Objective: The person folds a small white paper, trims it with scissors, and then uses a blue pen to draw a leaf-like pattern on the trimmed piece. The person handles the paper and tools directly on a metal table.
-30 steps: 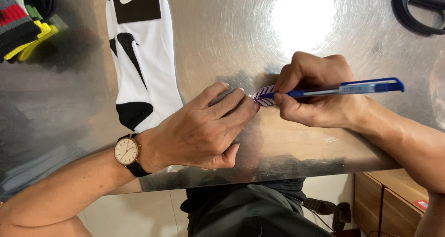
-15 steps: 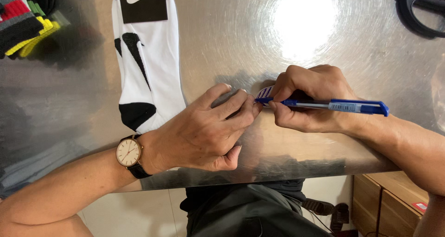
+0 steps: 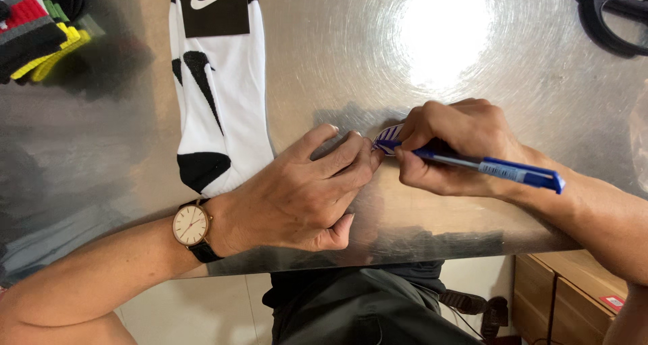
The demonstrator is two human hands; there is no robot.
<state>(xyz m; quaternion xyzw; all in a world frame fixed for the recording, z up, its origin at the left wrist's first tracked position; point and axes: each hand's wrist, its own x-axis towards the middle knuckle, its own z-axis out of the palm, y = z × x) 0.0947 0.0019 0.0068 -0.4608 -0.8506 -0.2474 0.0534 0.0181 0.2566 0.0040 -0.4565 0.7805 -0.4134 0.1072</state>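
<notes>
The person is marking a small white tag with blue stripes (image 3: 388, 138), which lies on the brushed steel tabletop (image 3: 337, 68) just right of the white sock with black patches (image 3: 219, 109): the left hand (image 3: 297, 190) presses its fingertips down on the tag while the right hand (image 3: 455, 146) grips a blue ballpoint pen (image 3: 486, 166), tip on the tag. As I judge it, the stroke calls for the tag to be kept flat and motionless. Counted: one tag, one pen, one white sock, one wristwatch with a cream dial (image 3: 191, 225) below the sock, black-handled scissors (image 3: 611, 14) far right of it, and a striped sock bundle (image 3: 37, 31) to its left.
</notes>
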